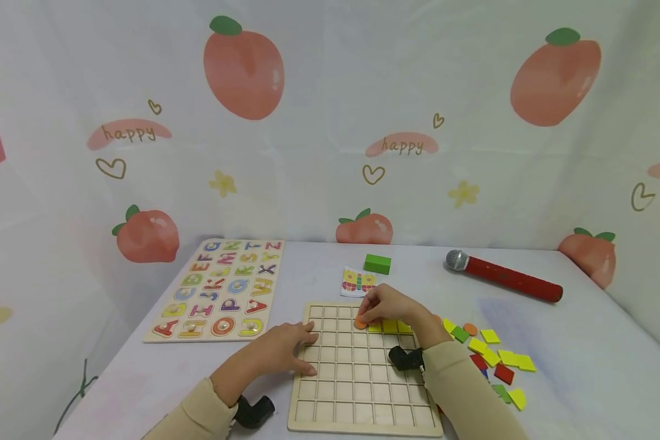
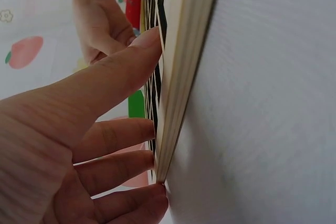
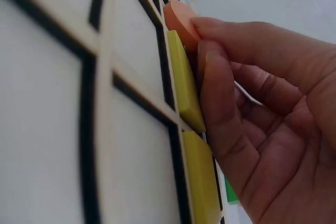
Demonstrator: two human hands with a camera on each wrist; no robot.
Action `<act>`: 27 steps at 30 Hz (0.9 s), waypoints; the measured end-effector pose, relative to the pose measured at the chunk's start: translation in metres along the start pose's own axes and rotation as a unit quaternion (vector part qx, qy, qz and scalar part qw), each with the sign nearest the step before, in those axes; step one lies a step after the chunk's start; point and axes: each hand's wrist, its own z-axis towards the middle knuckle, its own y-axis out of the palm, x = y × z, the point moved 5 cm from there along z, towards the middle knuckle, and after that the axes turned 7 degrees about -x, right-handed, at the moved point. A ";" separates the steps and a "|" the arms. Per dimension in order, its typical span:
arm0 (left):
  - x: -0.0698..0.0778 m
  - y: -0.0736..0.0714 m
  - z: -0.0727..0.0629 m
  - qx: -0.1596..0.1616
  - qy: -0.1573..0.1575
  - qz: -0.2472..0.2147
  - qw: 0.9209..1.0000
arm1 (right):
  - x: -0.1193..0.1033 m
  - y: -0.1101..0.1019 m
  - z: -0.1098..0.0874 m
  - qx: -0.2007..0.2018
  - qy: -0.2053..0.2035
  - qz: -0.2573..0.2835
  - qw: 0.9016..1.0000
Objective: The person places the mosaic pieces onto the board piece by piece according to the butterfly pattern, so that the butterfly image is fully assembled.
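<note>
A wooden grid board [image 1: 363,410] lies flat on the table in front of me. With thumb and fingertip, my right hand [image 1: 387,304] pinches an orange disc [image 3: 182,20] over a cell in the board's far row. Beside that cell, to the right, yellow square tiles [image 1: 389,327] sit in the same row. My left hand [image 1: 283,348] rests on the board's left edge with its fingers spread; the left wrist view shows the thumb [image 2: 146,39] on the top side and the other fingertips along the rim.
Loose coloured tiles [image 1: 507,359] are scattered right of the board. Behind it lie a butterfly pattern card [image 1: 357,282] and a green block [image 1: 377,264]. An alphabet puzzle board [image 1: 214,293] is at left, a red microphone [image 1: 508,278] at back right.
</note>
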 end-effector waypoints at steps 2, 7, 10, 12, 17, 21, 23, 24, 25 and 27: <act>0.000 0.000 0.000 0.000 0.001 0.001 1.000 | -0.002 0.001 -0.001 0.001 -0.009 -0.022 1.000; -0.001 0.000 0.001 0.000 0.002 0.005 1.000 | -0.006 0.005 0.000 -0.002 -0.025 -0.049 0.998; -0.002 0.001 0.000 0.002 0.004 0.004 1.000 | -0.006 0.006 0.000 -0.001 -0.026 -0.046 0.999; -0.002 0.001 0.000 0.001 0.004 0.005 1.000 | -0.006 0.006 0.000 0.001 -0.025 -0.043 0.999; 0.000 0.001 0.000 -0.003 0.002 0.006 1.000 | -0.005 0.006 -0.001 0.004 -0.019 -0.039 0.999; 0.001 0.001 0.000 -0.001 0.003 0.012 1.000 | -0.005 0.004 -0.002 0.010 -0.011 -0.051 0.999; 0.000 0.001 0.000 0.001 0.004 0.014 1.000 | -0.006 0.002 -0.003 0.013 -0.008 -0.058 0.998; 0.000 0.000 0.001 0.003 0.005 0.014 1.000 | -0.007 0.002 -0.004 0.015 -0.007 -0.061 0.998; 0.000 0.000 0.001 0.003 0.005 0.013 1.000 | -0.008 0.001 -0.004 0.015 -0.007 -0.064 0.998; -0.001 0.000 0.001 0.004 0.005 0.012 1.000 | -0.009 0.002 -0.004 0.012 -0.010 -0.064 0.998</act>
